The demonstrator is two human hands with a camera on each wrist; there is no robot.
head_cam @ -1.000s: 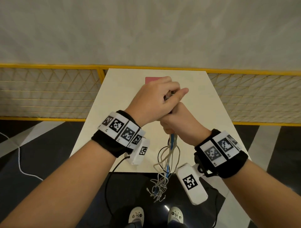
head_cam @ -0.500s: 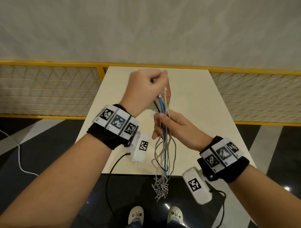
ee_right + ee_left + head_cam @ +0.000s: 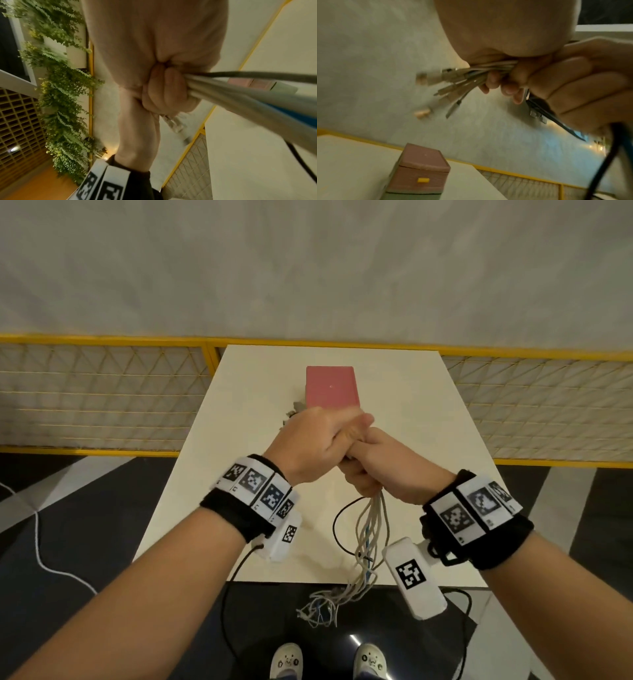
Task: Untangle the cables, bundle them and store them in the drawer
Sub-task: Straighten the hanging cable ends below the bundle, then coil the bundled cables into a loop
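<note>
A bundle of white, grey, blue and black cables [image 3: 371,529] hangs from my two fists over the cream table [image 3: 428,440]. My left hand [image 3: 325,438] grips the bundle's upper part, and the plug ends [image 3: 452,78] fan out beyond its curled fingers. Pressed against it from below, my right hand [image 3: 371,470] is wrapped round the same cables [image 3: 231,92]. The loose lower ends [image 3: 325,604] dangle past the table's near edge. A pink drawer box [image 3: 330,386] stands behind the hands; its front carries a yellow handle [image 3: 423,180] and is closed.
A yellow-framed mesh fence [image 3: 102,395] runs behind the table below a pale wall. A white cord [image 3: 44,563] lies on the dark floor at left. My shoes [image 3: 286,662] show below the table edge. Black sensor leads [image 3: 236,573] hang from my wrists.
Half a second ago my left hand was raised along the cables above the right. It has come back down against the right fist, and both hands sit lower, uncovering the pink box.
</note>
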